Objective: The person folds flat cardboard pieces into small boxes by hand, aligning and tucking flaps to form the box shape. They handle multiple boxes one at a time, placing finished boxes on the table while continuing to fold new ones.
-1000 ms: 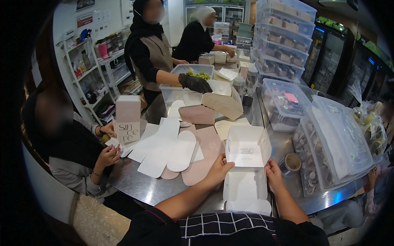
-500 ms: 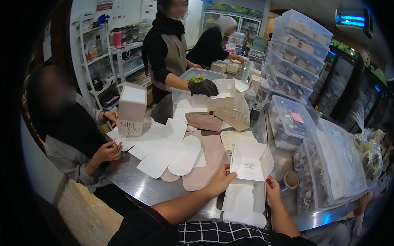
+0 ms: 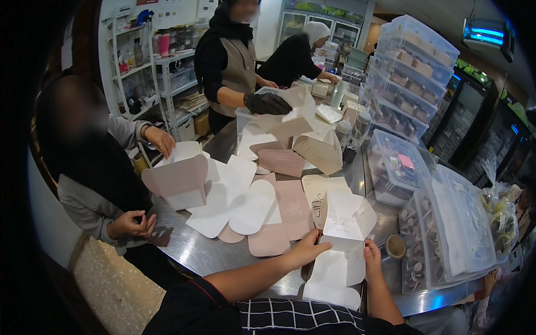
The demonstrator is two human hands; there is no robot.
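Between my hands a white cardboard box [image 3: 344,245] stands partly folded, its lower panels [image 3: 329,271] spread out toward me on the steel table. My left hand [image 3: 310,249] grips the box's left side near the fold, thumb on top. At the right edge, my right hand [image 3: 371,255] pinches the side panel with fingertips. Just beyond lies a cream flat box blank [image 3: 314,190] with dark lettering, partly covered by the box. Pink flat blanks [image 3: 293,209] and white ones [image 3: 252,206] overlap to the left.
Brown tape roll [image 3: 396,245] sits right of my hand, beside clear bins [image 3: 430,240]. Bins are stacked high [image 3: 413,72] behind. At left, a co-worker handles a pink box [image 3: 181,181]; across, a black-gloved hand [image 3: 268,103] holds a white box [image 3: 298,114]. Stacked blanks [image 3: 319,152] lie mid-table.
The box between my hands has tilted, its walls folding more upright. The left co-worker's tall box has given way to an opened pink one; the gloved hand has lifted a white box.
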